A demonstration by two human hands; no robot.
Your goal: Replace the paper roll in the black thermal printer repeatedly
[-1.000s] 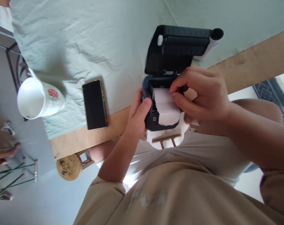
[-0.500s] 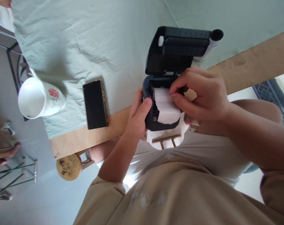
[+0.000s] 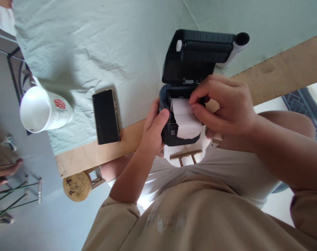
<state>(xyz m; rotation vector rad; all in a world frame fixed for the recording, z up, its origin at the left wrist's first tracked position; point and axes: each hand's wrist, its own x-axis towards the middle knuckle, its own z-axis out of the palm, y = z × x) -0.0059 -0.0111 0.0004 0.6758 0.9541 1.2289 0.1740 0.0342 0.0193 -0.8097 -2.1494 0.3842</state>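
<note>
Left hand (image 3: 153, 134) clasps the open printer (image 3: 180, 104) body; right hand (image 3: 226, 104) pinches the paper roll (image 3: 186, 120) inside it. Phone (image 3: 106, 116) lies on bench (image 3: 95, 158), beyond left hand.

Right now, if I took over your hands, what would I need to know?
Left hand: gripping the left side of the small black printer, which sits at the table edge.
Right hand: fingertips pinching the right side of the paper roll.
Things: the printer's lid stands open; the paper roll sits in the bay, its loose end draped over the front.
Nearby: phone and mug to the left.
Done: lid open, roll in. Left: lid not yet shut.
</note>
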